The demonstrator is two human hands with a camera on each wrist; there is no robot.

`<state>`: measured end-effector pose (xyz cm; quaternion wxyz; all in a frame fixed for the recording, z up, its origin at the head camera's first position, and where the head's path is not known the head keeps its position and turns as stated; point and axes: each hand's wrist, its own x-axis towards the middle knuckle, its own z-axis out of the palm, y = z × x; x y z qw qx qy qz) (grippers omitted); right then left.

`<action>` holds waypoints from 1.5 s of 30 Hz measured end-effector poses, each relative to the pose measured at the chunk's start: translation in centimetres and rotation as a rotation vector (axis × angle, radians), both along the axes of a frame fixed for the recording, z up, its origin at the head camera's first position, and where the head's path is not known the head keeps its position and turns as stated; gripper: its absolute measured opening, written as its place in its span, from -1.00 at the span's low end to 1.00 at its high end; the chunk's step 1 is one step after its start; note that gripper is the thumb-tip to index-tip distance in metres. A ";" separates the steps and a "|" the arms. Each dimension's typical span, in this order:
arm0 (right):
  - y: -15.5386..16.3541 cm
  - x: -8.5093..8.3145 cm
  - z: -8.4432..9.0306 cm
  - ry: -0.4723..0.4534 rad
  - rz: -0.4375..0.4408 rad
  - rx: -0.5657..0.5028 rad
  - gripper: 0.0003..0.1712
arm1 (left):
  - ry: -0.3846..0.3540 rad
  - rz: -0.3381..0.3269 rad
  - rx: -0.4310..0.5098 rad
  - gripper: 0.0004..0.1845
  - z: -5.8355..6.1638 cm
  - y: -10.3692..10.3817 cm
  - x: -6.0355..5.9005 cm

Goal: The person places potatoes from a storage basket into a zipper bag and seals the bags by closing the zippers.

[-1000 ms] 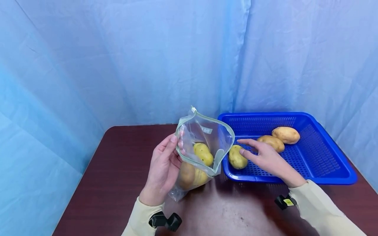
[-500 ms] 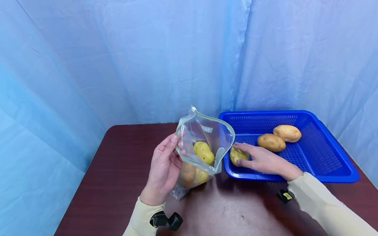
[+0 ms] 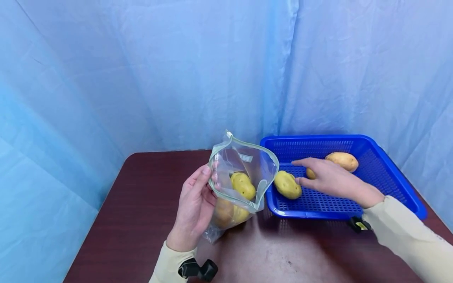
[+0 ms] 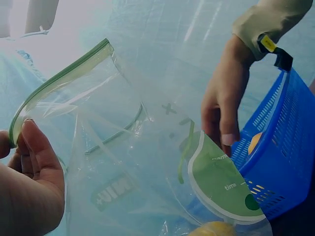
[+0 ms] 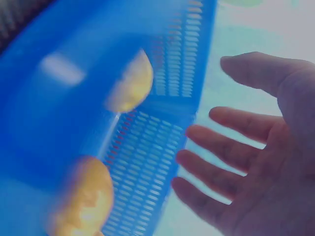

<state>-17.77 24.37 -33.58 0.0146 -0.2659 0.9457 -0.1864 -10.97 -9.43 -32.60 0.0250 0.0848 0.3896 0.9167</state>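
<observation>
My left hand (image 3: 194, 206) pinches the green-edged rim of a clear zip bag (image 3: 219, 151), thumb outside and fingers within, and its mouth gapes wide. Inside the bag lie a yellow potato (image 3: 242, 186) and more potatoes lower down, partly blurred by the plastic. My right hand (image 3: 334, 179) hovers over the blue basket (image 3: 318, 215) with spread fingers and nothing in its grasp. Just left of its fingertips a yellow-green potato (image 3: 288, 184) rests in the basket. A pale potato (image 3: 342, 161) lies farther back, and another potato (image 3: 310, 173) is mostly hidden behind the right hand.
The basket stands on the right of a dark red-brown table (image 3: 148, 196), close beside the bag. A light blue curtain (image 3: 177, 70) hangs behind the table. Each forearm carries a black wrist camera (image 3: 198, 269).
My right hand came down onto the near potato, then let go and drew back to the right. That potato now lies turned and slightly shifted. The left hand keeps hold of the bag.
</observation>
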 end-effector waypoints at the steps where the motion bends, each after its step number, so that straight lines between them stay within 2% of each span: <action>1: 0.0 -0.3 0.4 -0.013 -0.004 -0.004 -0.39 | 0.003 -0.001 0.001 -0.77 0.0 0.0 0.0; 5: 0.5 -1.7 1.1 -0.003 0.062 -0.029 -0.41 | 0.003 -0.005 0.007 -0.79 -0.1 -0.1 0.0; 9: 0.9 -3.1 0.6 0.000 0.122 -0.042 -0.45 | -0.011 -0.006 0.014 -0.80 -0.1 -0.2 0.0; 17: 1.2 -5.1 -1.1 -0.096 0.109 -0.058 -0.42 | -0.026 0.001 0.015 -0.80 -0.3 -0.4 0.1; 23: 1.0 -6.3 -2.8 -0.185 0.143 -0.070 -0.35 | -0.035 0.014 0.016 -0.80 -0.4 -0.4 0.3; 32: 0.5 -6.3 -4.6 -0.347 0.182 -0.133 -0.27 | -0.028 0.014 0.005 -0.80 -0.7 -0.8 0.6; 39: -0.1 -6.2 -5.3 -0.353 0.211 -0.092 -0.28 | -0.019 0.009 -0.001 -0.80 -0.8 -0.9 0.6; 45: -0.1 -6.1 -5.7 -0.366 0.183 -0.062 -0.18 | 0.001 0.002 -0.008 -0.78 -0.9 -0.9 0.5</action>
